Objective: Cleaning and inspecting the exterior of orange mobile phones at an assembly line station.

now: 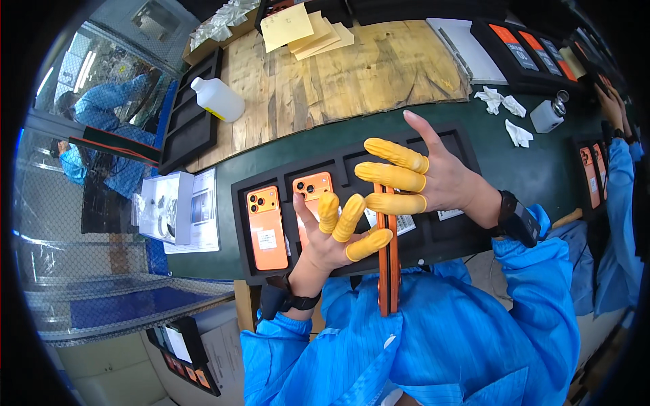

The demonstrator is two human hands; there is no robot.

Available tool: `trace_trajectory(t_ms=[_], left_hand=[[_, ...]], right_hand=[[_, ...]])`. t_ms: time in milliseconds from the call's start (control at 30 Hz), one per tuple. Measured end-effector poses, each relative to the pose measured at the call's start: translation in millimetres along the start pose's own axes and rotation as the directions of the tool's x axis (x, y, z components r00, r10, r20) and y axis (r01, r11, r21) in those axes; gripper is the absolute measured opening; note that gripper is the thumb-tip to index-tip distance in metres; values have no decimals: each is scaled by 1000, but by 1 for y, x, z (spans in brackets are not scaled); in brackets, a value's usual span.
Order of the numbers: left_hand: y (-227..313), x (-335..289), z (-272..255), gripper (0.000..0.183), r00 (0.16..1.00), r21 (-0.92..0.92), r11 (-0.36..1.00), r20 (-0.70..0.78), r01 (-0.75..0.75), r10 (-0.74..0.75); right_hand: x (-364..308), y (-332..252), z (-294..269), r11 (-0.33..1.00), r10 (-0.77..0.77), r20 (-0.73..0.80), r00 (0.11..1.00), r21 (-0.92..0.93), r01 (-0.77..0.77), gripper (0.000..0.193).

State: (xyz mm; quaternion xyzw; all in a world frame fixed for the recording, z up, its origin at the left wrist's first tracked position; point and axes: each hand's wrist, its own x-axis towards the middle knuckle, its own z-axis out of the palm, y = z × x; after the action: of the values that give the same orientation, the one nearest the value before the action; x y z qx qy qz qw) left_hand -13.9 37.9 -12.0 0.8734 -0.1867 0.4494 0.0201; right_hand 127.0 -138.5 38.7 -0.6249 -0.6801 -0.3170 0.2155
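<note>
Two orange phones (388,277), seen edge-on and pressed together, stand upright between my hands in front of my blue sleeved clothing. My left hand (328,249), with yellow finger cots on several fingers, touches their near-left side with a fingertip. Coming from the right, my right hand (443,177) also wears yellow finger cots, and its lowest covered finger crosses the phones' upper end. Both thumbs point away from the phones. Beneath my hands lies a black compartment tray (352,162). In it rest an orange phone (267,233) with a white label and another orange phone (311,186), partly hidden by my left hand.
A white bottle (220,100) stands by a black tray (193,125) at the left. Yellow paper notes (288,28) lie on the wooden board (338,74). Crumpled white wipes (518,133) and a pump bottle (547,115) are at right, near another person's hand (611,105).
</note>
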Motion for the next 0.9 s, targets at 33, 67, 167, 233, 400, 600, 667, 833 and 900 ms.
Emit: trace_trajectory(t_ms=[33, 67, 167, 233, 400, 600, 667, 833, 900], left_hand=[[0, 1, 0, 43, 999, 14, 1000, -23, -23, 23], [-1, 3, 0, 42, 998, 28, 999, -46, -45, 46], [-3, 5, 0, 43, 987, 87, 987, -77, -134, 141], [-2, 3, 0, 45, 989, 55, 989, -51, -135, 138], [-1, 5, 5, 29, 997, -120, 992, -66, 34, -43], [-1, 6, 4, 30, 998, -129, 990, -21, 49, -52], [1, 5, 5, 35, 999, -68, 998, -47, 0, -3], [3, 6, 5, 41, 991, -50, 991, -49, -124, 122], [3, 8, 4, 42, 983, -51, 982, -14, -182, 181]], right_hand=[[0, 0, 0, 1000, 8, -8, 1000, -2, -8, 37], [1, 0, 0, 1000, 10, -8, 1000, -3, -10, 37], [2, -1, 0, 1000, -9, -23, 1000, 13, 9, 38], [1, -1, 1, 1000, -22, -27, 999, -1, 22, 38], [-4, 1, 1, 999, 47, -17, 999, 2, -47, 35], [-6, 2, 3, 997, 71, 14, 997, 12, -72, 31], [-5, 0, 3, 998, 67, 22, 998, 11, -67, 31], [-13, -1, 2, 997, 73, 43, 996, 31, -75, 31], [-15, -1, -1, 997, 67, 52, 996, 23, -68, 32]])
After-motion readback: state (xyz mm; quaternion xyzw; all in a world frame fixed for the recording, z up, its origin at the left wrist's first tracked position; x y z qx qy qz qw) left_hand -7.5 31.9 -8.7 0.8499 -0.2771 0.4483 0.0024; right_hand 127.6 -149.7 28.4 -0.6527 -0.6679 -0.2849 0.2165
